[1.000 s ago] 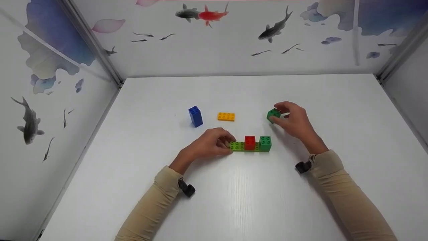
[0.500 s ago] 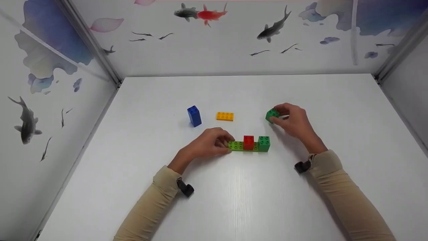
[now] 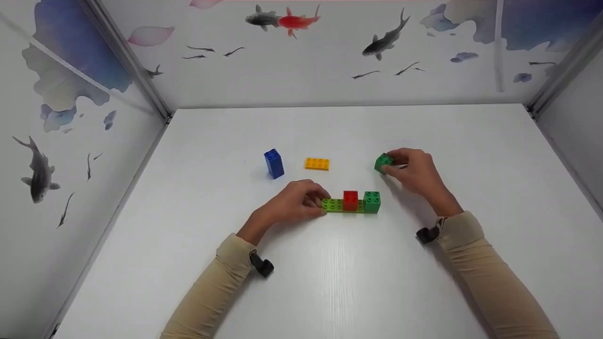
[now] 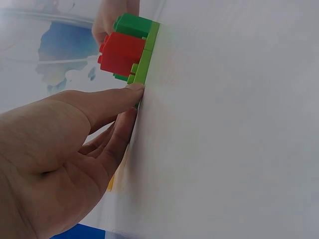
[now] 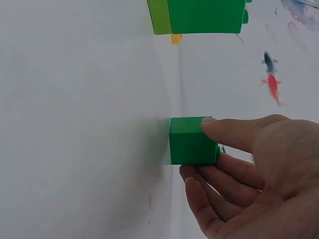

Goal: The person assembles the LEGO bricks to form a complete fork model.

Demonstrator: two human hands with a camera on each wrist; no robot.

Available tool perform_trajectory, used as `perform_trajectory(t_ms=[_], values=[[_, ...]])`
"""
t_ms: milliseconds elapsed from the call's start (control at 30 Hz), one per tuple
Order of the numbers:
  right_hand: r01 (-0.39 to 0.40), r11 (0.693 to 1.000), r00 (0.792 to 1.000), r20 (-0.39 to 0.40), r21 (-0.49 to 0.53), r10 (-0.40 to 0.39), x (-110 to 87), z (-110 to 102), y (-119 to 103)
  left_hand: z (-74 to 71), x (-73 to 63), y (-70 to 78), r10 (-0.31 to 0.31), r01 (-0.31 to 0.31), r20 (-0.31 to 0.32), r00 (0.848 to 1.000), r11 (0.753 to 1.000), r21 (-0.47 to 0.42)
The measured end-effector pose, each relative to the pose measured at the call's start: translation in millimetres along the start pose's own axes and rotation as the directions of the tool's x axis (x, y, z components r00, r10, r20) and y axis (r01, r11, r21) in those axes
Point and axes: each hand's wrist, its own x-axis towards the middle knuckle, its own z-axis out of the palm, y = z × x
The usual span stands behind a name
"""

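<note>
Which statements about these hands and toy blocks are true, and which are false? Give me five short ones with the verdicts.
1. The left hand pinches one end of the light green base. True.
2. The yellow piece touches the blue block. False: a gap separates them.
3. The red block sits on the yellow piece. False: it sits on the light green base.
4. The right hand holds a loose green block. True.
5. A second green block sits on the light green base, at the end nearer the left hand. False: it is at the far end.
</note>
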Motion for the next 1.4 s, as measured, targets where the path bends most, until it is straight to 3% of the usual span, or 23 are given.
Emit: perform_trajectory(t_ms=[400,733,1000,1400], values=[[0.025,1.000,1.000,0.006,0.013,-0.025,0.3,-0.6,0.6,-0.1,1.0,1.1,-0.017,0.017,0.006,1.000,1.000,-0.011],[0.124,0.992,0.991,-0.045,0.031,-0.123,0.2,3.5,-5.6,0.6,0.9,0.6,-0.038,0.038,-0.001,0.999,0.999,-0.035],[0.201,0.979,0.978,-0.069,0.044,-0.197,-4.8,5.5,-18.7,0.5,1.1,2.1,-0.058,0.058,-0.003,0.998,0.997,-0.046],[0.268,0.960,0.963,-0.044,0.078,-0.265,-14.3,8.6,-41.2,0.5,1.4,2.8,-0.093,0.093,0.004,0.996,0.995,-0.039]])
